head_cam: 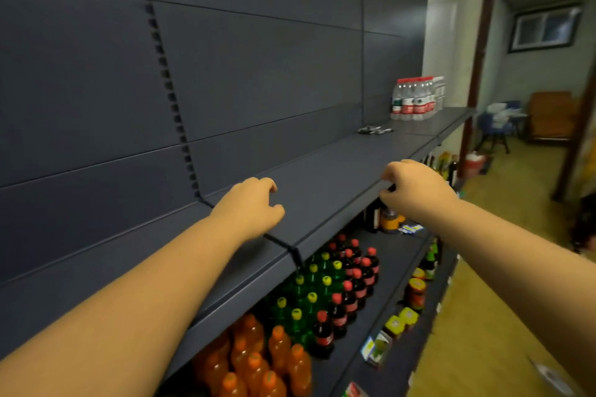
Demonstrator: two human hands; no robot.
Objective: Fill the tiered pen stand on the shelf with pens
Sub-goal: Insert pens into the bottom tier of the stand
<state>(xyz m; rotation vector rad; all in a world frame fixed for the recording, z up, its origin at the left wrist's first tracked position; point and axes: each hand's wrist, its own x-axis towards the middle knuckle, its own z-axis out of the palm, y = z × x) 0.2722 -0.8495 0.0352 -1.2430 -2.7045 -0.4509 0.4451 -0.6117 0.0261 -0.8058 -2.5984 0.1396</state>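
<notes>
Reaching forward over the dark blue-grey metal top shelf [338,171], both bare hands hang just above it with nothing clearly in them. On the left hand [250,208] the fingers are loosely curled and the thumb tip sits apart from them, so it grips nothing. On the right hand [416,188] the fingers are curled downward above the shelf's front edge; a small dark shape shows at its fingertips, but whether it pinches something or that is only the shadowed edge behind cannot be told.

Farther along the same shelf, well beyond both hands, a small loose cluster of dark and silver pens [375,129] lies flat near the back panel. No tiered stand can be made out anywhere on the shelf. Past the pens, at the far end, stands a shrink-wrapped pack of clear water bottles with red caps and red labels [416,99].

On the lower shelf [396,263], beneath the hands, rows of green bottles with yellow caps [309,293] stand beside dark cola bottles with red caps [353,284], with orange drink bottles [258,361] nearest the camera. Right of the shelving an open doorway [529,68] leads to a room with a yellowish floor.
</notes>
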